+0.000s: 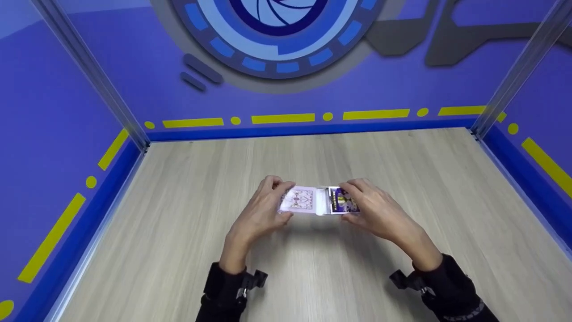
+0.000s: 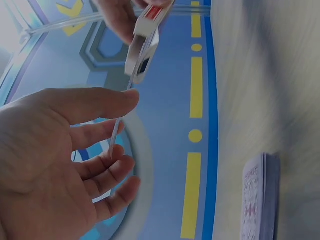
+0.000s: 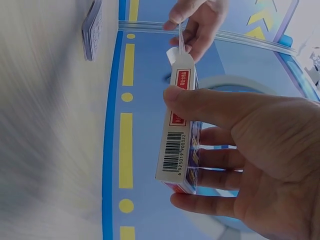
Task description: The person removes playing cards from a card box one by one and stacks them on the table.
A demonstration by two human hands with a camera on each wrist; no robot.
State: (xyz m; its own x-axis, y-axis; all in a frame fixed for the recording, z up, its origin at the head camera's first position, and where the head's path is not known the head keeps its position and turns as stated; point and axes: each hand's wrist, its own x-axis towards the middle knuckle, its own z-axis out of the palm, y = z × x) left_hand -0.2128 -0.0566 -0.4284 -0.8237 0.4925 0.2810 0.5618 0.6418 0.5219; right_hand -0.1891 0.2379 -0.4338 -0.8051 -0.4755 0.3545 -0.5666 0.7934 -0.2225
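Between the thumb and fingers of my left hand (image 1: 259, 210) is a thin playing card (image 1: 300, 199) with a patterned pinkish back, edge-on in the left wrist view. Its right end meets the open mouth of a small card box (image 1: 345, 200). My right hand (image 1: 380, 210) grips that box by its long sides, thumb on the near side and fingers on the far side. A barcode and red labels mark the box's white side in the right wrist view, with a white flap (image 3: 172, 55) standing out at the mouth. Both hands are above the table.
A stack of playing cards (image 2: 257, 200) lies on the wooden table (image 1: 178, 250), patterned back up, off toward the left; in the head view it is hidden. Blue-purple panels (image 1: 313, 98) with yellow dashes enclose the table at the back and both sides.
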